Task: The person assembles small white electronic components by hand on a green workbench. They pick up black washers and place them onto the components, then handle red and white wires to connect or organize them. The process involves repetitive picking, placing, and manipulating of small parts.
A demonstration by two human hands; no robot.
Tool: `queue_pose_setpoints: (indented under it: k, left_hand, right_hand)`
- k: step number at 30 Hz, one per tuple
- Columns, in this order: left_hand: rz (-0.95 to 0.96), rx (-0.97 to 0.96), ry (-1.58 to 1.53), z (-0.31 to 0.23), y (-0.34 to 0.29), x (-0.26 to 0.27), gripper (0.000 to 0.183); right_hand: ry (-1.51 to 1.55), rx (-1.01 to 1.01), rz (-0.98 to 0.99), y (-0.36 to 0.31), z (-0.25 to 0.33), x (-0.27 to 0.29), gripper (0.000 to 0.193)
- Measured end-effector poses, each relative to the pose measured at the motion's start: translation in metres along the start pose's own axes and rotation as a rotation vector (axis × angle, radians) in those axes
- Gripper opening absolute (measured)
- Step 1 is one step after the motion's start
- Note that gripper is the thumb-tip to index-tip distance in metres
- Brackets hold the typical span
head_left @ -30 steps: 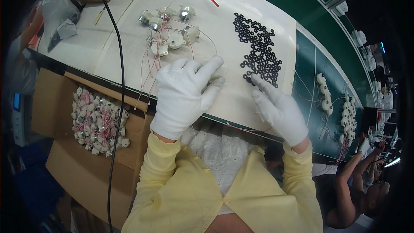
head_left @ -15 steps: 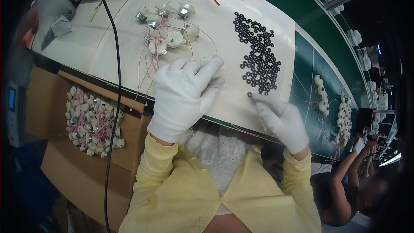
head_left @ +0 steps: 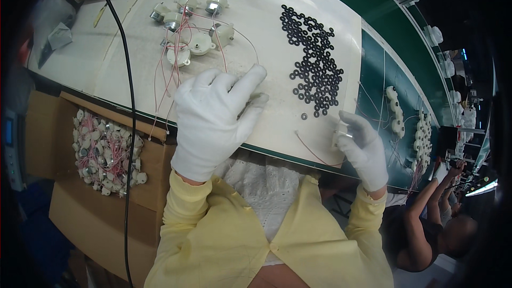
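My left hand (head_left: 216,120), in a white glove, rests over the near edge of the white worktop. Its index finger and thumb are apart, with no held object visible between them. A thin wire from the motor group runs up to the index fingertip. At the right, my gloved right hand (head_left: 367,149) pinches a small white geared motor (head_left: 342,130), mostly hidden by the fingers. A pinkish wire (head_left: 312,151) lies on the worktop beside it. One loose black ring (head_left: 304,116) sits apart from the spread of black rings (head_left: 318,69).
Several white motors (head_left: 201,44) with tangled wires lie beyond my left hand. A cardboard box (head_left: 152,181) full of motors stands below left. A black cable (head_left: 129,106) hangs across the left side. Rows of motors (head_left: 422,141) lie on the green surface; a person (head_left: 426,234) sits at right.
My right hand has moved right, away from the loose ring, and now shows the white motor between its fingers. My left hand has hardly moved; the whole view has shifted slightly.
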State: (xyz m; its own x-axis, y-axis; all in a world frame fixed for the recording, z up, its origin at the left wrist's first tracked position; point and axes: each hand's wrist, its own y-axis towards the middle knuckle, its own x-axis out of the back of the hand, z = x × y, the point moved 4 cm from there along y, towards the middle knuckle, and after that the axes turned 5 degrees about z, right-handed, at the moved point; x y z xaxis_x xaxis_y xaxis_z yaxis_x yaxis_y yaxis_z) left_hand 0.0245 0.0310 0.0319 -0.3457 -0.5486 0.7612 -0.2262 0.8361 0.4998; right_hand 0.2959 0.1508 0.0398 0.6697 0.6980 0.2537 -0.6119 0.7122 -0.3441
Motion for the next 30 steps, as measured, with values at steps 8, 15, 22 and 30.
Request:
queue_pose_setpoints:
  k: [8, 15, 22, 30]
  left_hand:
    - [0.022, 0.015, 0.003, 0.0, 0.0, 0.001, 0.042]
    - [0.004, 0.013, -0.017, 0.001, -0.001, 0.002, 0.043]
    - [-0.036, -0.008, -0.016, 0.004, -0.004, -0.003, 0.045]
    - [-0.068, -0.006, -0.01, 0.005, -0.005, -0.003, 0.044]
  right_hand:
    - [0.047, -0.003, 0.065, 0.008, 0.017, -0.009, 0.04]
    - [-0.047, 0.048, 0.064, 0.009, 0.018, -0.014, 0.035]
    - [-0.293, 0.197, -0.008, 0.015, 0.022, -0.035, 0.031]
    - [-0.766, 0.329, -0.067, 0.025, 0.043, -0.061, 0.02]
